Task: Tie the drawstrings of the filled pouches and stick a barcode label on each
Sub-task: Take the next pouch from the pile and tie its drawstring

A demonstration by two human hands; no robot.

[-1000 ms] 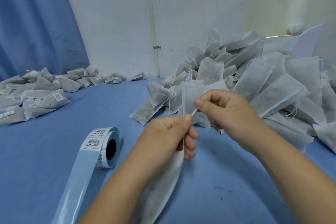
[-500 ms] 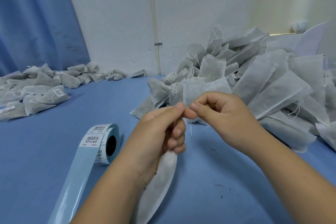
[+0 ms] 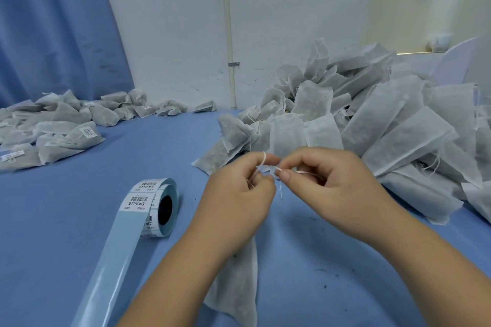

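A grey filled pouch point(image 3: 236, 279) hangs below my left hand point(image 3: 236, 194), which grips its gathered neck. The pouch's thin white drawstring point(image 3: 263, 163) loops round my left index fingertip and runs across to my right hand point(image 3: 326, 186), which pinches it between thumb and forefinger. A short loose end of string dangles between the hands. A roll of barcode labels point(image 3: 156, 204) on pale blue backing stands on the table to the left of my left hand, its empty backing strip trailing toward me.
A big heap of untied pouches point(image 3: 385, 125) fills the right side of the blue table point(image 3: 66, 220). A spread of labelled pouches point(image 3: 66, 127) lies at the far left. Behind are a white wall, a pipe and a blue curtain.
The hands have drawn slightly apart from touching. The drawstring now loops over my left index fingertip and stretches to my right hand's pinch. The pouch stays hanging from my left hand.
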